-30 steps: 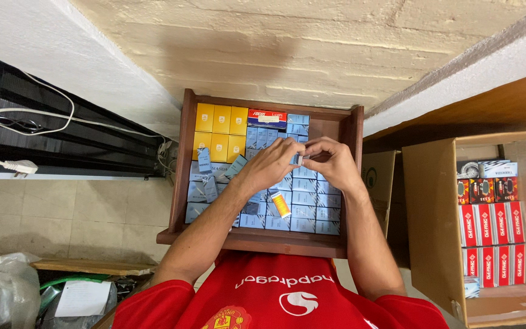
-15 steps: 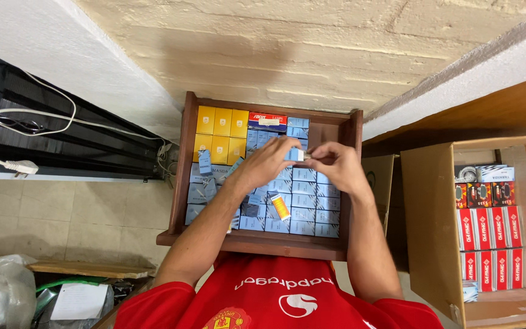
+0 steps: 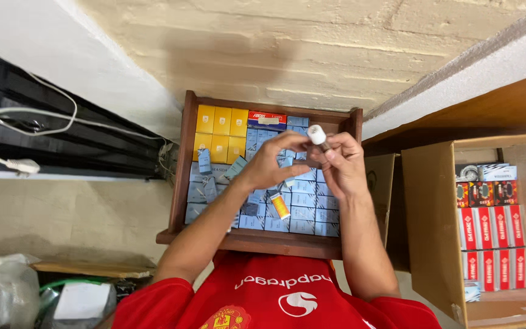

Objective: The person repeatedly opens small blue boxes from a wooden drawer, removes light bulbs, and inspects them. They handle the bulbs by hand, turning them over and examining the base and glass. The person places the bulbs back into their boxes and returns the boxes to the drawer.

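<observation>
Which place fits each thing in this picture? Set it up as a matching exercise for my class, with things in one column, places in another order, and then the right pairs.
Things
1. Small white round-ended cylinder
2. Yellow cardboard boxes
3. Red packets
4. White cable plug

Places
A. Inside the open brown carton on the right
B. Far left corner of the dark wooden tray
C. Held by both hands, left hand and right hand, above the tray
D. On the dark surface at far left

Pairs: 1-C, 2-B, 3-A, 4-D
</observation>
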